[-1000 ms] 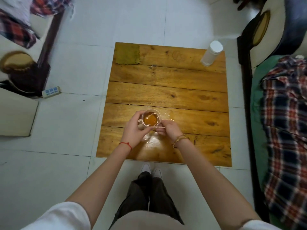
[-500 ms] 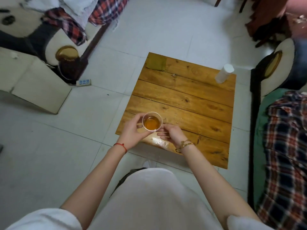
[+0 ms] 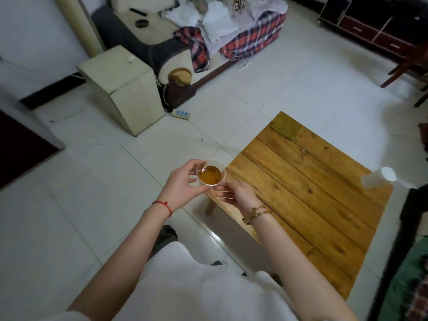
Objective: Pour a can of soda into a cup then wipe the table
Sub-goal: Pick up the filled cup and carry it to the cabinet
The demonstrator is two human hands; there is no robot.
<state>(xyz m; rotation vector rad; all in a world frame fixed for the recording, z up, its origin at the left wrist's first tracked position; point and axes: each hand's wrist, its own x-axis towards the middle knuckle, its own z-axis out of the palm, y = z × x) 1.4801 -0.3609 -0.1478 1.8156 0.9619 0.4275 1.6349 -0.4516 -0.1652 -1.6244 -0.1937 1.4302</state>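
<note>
**Cup of amber drink held in two hands beside wooden table**

A person in a white top stands over a tiled floor, both forearms reaching forward. The left hand, a red string at its wrist, curls its fingers and thumb round the side of a clear cup holding amber liquid. The right hand, with a gold bracelet at the wrist, touches the cup's near side with its fingertips; how firmly it grips cannot be told. The cup is upright, in the air just off the table's near-left corner. The plank table carries a white-capped clear bottle at its far-right edge. Beyond, a power strip lies by a cream cabinet and a sofa draped in plaid cloth.
</note>
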